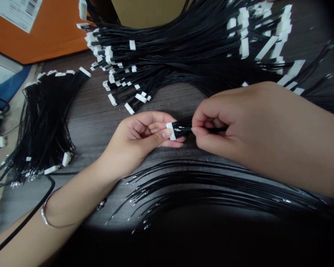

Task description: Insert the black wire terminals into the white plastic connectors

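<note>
In the middle of the view, my left hand (147, 135) pinches a white connector (171, 131) between thumb and fingers. Black wires run from the connector toward the right, and small metal tips show beside it. Close by on the right, my right hand (219, 122) is closed on a black wire (218, 129), whose front end points at the connector. Whether that end is inside the connector I cannot tell. Below both hands lie loose black wires (189, 178) with bare metal tips at their left ends.
A large bundle of black cables (183, 48) with white connectors lies across the back. Another cable bundle (46, 118) is at the left. An orange box (52, 33) with a label stands at the upper left, and a dark wooden table (89, 118) lies beneath.
</note>
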### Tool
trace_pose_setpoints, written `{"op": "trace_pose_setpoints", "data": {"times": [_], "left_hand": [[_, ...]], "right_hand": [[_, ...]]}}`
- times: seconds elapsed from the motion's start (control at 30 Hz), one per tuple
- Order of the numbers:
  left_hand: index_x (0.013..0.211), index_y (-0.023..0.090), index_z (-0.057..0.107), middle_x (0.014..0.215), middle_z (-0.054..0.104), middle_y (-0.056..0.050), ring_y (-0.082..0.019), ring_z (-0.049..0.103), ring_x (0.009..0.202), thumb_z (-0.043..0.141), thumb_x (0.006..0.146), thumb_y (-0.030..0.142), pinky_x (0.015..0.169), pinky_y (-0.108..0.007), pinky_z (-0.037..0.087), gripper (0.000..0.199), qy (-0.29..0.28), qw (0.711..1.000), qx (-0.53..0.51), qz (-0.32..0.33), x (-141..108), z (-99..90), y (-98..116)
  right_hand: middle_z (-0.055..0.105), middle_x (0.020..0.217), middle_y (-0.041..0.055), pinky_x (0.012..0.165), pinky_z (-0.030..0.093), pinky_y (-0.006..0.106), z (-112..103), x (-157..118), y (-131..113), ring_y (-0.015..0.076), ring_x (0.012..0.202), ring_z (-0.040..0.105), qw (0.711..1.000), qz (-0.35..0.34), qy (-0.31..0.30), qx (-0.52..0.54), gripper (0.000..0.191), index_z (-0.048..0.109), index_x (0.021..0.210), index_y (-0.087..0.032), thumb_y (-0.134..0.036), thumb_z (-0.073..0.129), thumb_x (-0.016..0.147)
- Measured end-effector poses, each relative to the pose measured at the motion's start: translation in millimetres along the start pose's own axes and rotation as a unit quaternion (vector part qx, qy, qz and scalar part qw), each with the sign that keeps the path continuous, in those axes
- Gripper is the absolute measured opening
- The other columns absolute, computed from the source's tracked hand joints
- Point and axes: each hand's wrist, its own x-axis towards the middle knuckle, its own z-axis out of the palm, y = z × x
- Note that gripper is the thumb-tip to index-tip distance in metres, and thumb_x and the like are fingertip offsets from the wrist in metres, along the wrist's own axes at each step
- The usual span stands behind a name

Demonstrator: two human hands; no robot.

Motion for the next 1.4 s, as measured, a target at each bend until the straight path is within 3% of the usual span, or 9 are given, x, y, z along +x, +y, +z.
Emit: {"op": "trace_pose_setpoints", "data": {"times": [0.27,0.5,0.77,1.03,1.23,1.4], "left_hand": [[0.096,0.01,0.069,0.084,0.071,-0.001,-0.01,0.07,0.081,0.063,0.085,0.007,0.08,-0.023,0.061,0.012,-0.013,1.0,-0.014,0.009,0.5,-2.5,-1.9],[0.093,0.014,0.071,0.083,0.071,0.0,-0.012,0.071,0.079,0.065,0.083,0.007,0.078,-0.021,0.061,0.014,0.008,1.0,0.023,0.012,0.8,-1.2,-3.7],[0.095,0.013,0.07,0.083,0.071,-0.001,-0.012,0.071,0.079,0.065,0.084,0.009,0.08,-0.026,0.062,0.013,-0.002,1.0,0.018,0.015,0.5,-1.8,-3.7],[0.094,0.014,0.071,0.082,0.073,-0.001,-0.014,0.072,0.079,0.066,0.083,0.01,0.077,-0.025,0.062,0.013,-0.013,1.0,0.019,-0.003,0.5,-1.9,-2.2],[0.093,0.014,0.071,0.082,0.073,-0.002,-0.013,0.071,0.077,0.067,0.083,0.012,0.076,-0.025,0.062,0.011,-0.001,0.999,0.041,-0.009,0.5,-2.3,-1.7],[0.093,0.014,0.071,0.082,0.073,-0.002,-0.013,0.071,0.077,0.067,0.082,0.011,0.076,-0.026,0.062,0.012,0.0,0.999,0.036,-0.005,0.0,-2.2,-3.0]], "right_hand": [[0.059,0.055,-0.0009,0.04,0.032,0.026,0.1,-2.2,0.8,0.0109,0.044,0.047,1.0,0.002,-0.004,0.027,0.019,0.059,0.057,-0.024,-0.03,0.053,0.074],[0.057,0.048,-0.0032,0.036,0.031,0.027,-5.2,4.0,-7.9,0.0109,0.037,0.044,0.994,0.075,-0.068,0.028,0.019,0.06,0.053,-0.026,-0.03,0.057,0.071],[0.061,0.054,-0.003,0.037,0.031,0.026,-1.3,2.4,-4.3,0.0103,0.04,0.047,0.996,0.065,-0.037,0.051,0.017,0.06,0.053,-0.025,-0.025,0.061,0.07],[0.054,0.044,-0.0035,0.041,0.029,0.027,-5.0,12.4,-3.2,0.0081,0.038,0.041,0.987,0.091,-0.116,0.063,0.016,0.064,0.053,-0.024,-0.024,0.064,0.069],[0.06,0.054,-0.0016,0.044,0.03,0.027,-0.1,7.7,-1.7,0.0085,0.044,0.046,0.991,0.044,-0.069,0.103,0.016,0.063,0.058,-0.022,-0.025,0.06,0.074],[0.057,0.054,-0.0024,0.05,0.032,0.029,1.8,6.5,-7.7,0.0095,0.048,0.047,0.992,0.066,-0.075,0.072,0.019,0.058,0.055,-0.021,-0.022,0.063,0.074]]}}
